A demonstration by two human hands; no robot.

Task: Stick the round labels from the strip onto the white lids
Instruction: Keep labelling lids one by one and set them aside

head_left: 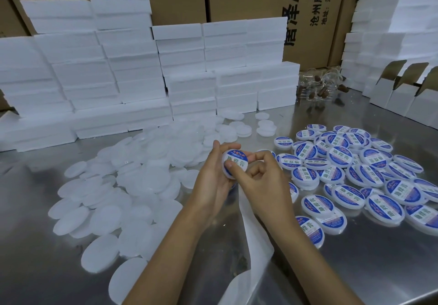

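Head view, left hand (211,181) gripping labelled lid (234,162), right thumb (233,168) pressing label.

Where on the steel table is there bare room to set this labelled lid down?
Bare steel lies near right, in front of the labelled lids, right of the backing strip. More lies far left, between the plain lids and the foam blocks. The middle, around the left hand and right hand holding the lid, is crowded.
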